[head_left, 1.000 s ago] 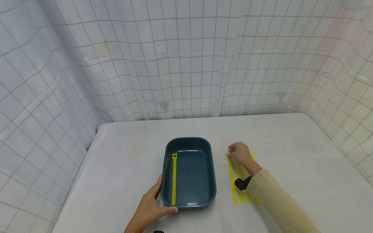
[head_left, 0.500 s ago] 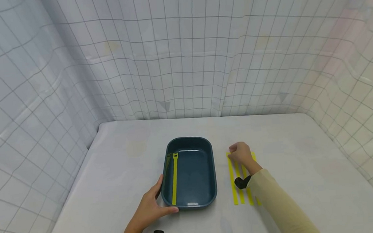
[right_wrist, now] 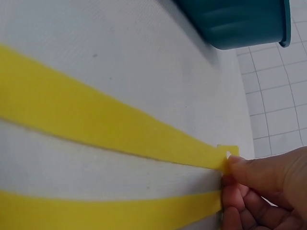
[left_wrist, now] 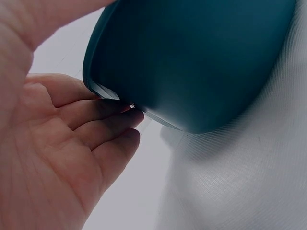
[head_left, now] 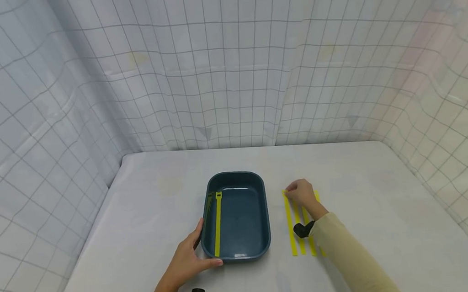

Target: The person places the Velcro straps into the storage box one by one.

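A dark teal plastic tray point(head_left: 244, 223) stands on the white table, and one yellow cable strap point(head_left: 218, 225) with a slotted head lies along its left side. My left hand point(head_left: 187, 261) grips the tray's near left corner, thumb at the front wall and fingers on the left wall. In the left wrist view the fingertips touch the tray wall point(left_wrist: 192, 62). Right of the tray, several more yellow straps lie side by side. My right hand point(head_left: 302, 193) pinches the far, slotted end of the leftmost strap point(head_left: 290, 228); the right wrist view shows the thumb point(right_wrist: 244, 167) on that end.
My right forearm and sleeve point(head_left: 350, 256) partly cover the other yellow straps point(head_left: 310, 241). White table point(head_left: 158, 179) surrounds the tray. White grid-patterned curtains point(head_left: 228, 73) enclose the back and both sides.
My right thumb and fingers have closed together at the far end of the leftmost strap. The left hand and the tray have stayed in place.
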Available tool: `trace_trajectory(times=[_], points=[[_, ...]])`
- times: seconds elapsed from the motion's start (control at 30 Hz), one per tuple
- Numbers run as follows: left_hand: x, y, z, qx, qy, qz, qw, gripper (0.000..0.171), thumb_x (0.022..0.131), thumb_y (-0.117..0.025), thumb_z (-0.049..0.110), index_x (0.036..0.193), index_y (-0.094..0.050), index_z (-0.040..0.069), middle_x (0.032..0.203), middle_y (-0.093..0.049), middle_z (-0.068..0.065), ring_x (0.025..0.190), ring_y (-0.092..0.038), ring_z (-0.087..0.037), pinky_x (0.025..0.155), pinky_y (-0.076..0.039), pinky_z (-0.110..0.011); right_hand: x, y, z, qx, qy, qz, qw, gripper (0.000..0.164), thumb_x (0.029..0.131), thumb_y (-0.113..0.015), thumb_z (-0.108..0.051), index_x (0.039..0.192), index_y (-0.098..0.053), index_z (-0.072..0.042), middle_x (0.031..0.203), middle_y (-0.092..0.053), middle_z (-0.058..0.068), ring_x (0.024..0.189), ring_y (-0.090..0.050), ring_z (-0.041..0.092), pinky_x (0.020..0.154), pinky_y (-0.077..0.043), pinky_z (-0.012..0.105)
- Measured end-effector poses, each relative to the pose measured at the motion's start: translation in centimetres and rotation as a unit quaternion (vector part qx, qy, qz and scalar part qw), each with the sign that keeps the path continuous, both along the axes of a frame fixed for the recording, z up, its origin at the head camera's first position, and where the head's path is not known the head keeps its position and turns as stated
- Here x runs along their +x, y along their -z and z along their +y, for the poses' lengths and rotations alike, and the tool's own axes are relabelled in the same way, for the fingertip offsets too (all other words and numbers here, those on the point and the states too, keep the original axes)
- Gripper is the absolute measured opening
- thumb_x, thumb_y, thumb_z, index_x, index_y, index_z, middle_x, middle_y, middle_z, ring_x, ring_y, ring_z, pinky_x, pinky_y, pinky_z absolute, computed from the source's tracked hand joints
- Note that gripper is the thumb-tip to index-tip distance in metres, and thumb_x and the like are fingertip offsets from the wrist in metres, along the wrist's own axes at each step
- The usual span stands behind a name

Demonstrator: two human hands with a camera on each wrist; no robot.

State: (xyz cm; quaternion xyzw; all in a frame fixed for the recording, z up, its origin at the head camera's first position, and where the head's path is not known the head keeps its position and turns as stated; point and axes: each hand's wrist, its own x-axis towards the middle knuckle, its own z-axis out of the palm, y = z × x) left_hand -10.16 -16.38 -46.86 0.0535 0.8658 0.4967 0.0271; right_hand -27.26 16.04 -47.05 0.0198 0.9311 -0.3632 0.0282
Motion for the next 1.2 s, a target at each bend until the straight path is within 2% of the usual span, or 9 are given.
trace_trajectory(times=[0.2,0.57,0.77,1.03,1.2], points=[[0.1,-0.1,-0.2,0.0,0.001,0.001,1.0,0.116,0.058,-0.086,0.039,0.146,-0.02,0.003,0.147,-0.025,-0.014,0.132,-0.028,-0.03,0.101,-0.033,-0.045,0.5,-0.7,-0.3,-0.009,0.001,0.012,1.0,0.013,0.082,-0.066,-0.008,0.086,-0.069,0.004,0.082,-0.064,0.011,0.071,-0.057,0.022,0.062,-0.049,0.032],[0.2,-0.1,-0.1,0.001,-0.002,-0.011,0.9999,0.117,0.057,-0.086,0.039,0.146,-0.019,0.005,0.147,-0.025,-0.014,0.132,-0.028,-0.029,0.101,-0.033,-0.044,1.8,-1.7,0.5,-0.046,-0.031,0.052,0.997,0.014,0.083,-0.067,-0.01,0.086,-0.068,0.003,0.085,-0.066,0.013,0.081,-0.061,0.028,0.07,-0.051,0.039],[0.3,-0.1,-0.1,0.002,-0.003,-0.013,0.9999,0.118,0.056,-0.086,0.042,0.146,-0.02,0.006,0.147,-0.025,-0.013,0.132,-0.028,-0.029,0.101,-0.032,-0.043,2.3,-2.2,0.8,-0.058,-0.047,0.063,0.995,0.015,0.084,-0.067,-0.012,0.087,-0.068,0.003,0.086,-0.066,0.012,0.082,-0.061,0.028,0.071,-0.051,0.039],[0.1,-0.2,0.0,0.006,0.006,-0.001,1.0,0.119,0.056,-0.086,0.043,0.146,-0.019,0.003,0.147,-0.024,-0.012,0.132,-0.027,-0.028,0.101,-0.032,-0.043,3.4,-4.3,1.2,-0.091,-0.073,0.061,0.991,0.017,0.086,-0.065,-0.013,0.093,-0.068,0.002,0.093,-0.066,0.013,0.089,-0.06,0.029,0.078,-0.048,0.044],[0.0,-0.3,0.0,0.005,0.007,0.004,1.0,0.119,0.056,-0.086,0.043,0.146,-0.019,0.003,0.147,-0.025,-0.013,0.132,-0.027,-0.028,0.101,-0.032,-0.043,3.7,-5.4,1.7,-0.1,-0.103,0.06,0.988,0.018,0.087,-0.064,-0.014,0.094,-0.067,0.002,0.095,-0.066,0.013,0.091,-0.06,0.029,0.081,-0.048,0.044]])
